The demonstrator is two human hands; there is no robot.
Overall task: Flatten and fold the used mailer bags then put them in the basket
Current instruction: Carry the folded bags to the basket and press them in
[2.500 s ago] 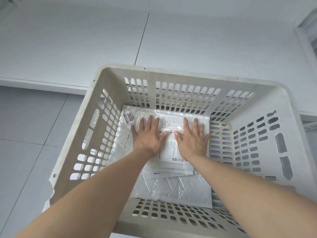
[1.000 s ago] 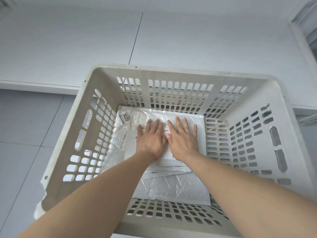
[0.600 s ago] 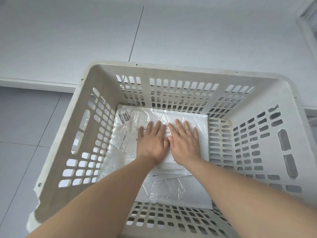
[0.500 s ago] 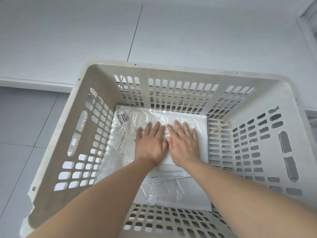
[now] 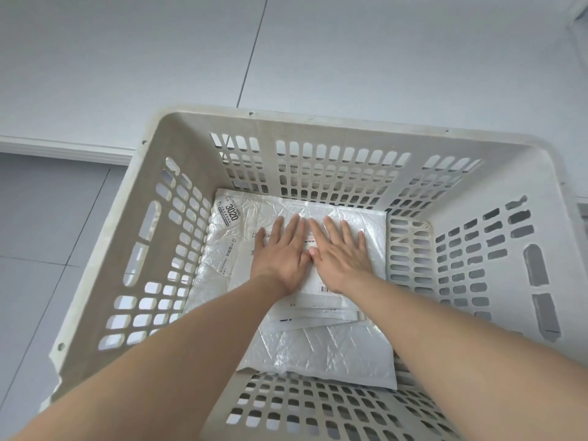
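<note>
A stack of flattened white mailer bags (image 5: 327, 348) lies on the bottom of a large beige perforated basket (image 5: 318, 122). The top folded bag (image 5: 318, 300) carries a shipping label with a barcode. My left hand (image 5: 281, 253) and my right hand (image 5: 340, 253) lie side by side on this top bag, palms down, fingers straight and spread, pressing it flat. Their thumbs touch in the middle. A bag printed "3020" (image 5: 230, 213) shows at the far left corner of the stack.
The basket stands on a grey tiled floor (image 5: 41, 249), its far rim close to a white wall panel (image 5: 127, 58) with a white skirting strip (image 5: 63, 151). The basket's high slotted walls close in around both forearms.
Both hands came together from a spread position on the top bag and now stay pressed side by side. The view shifted slightly; the bags have not moved.
</note>
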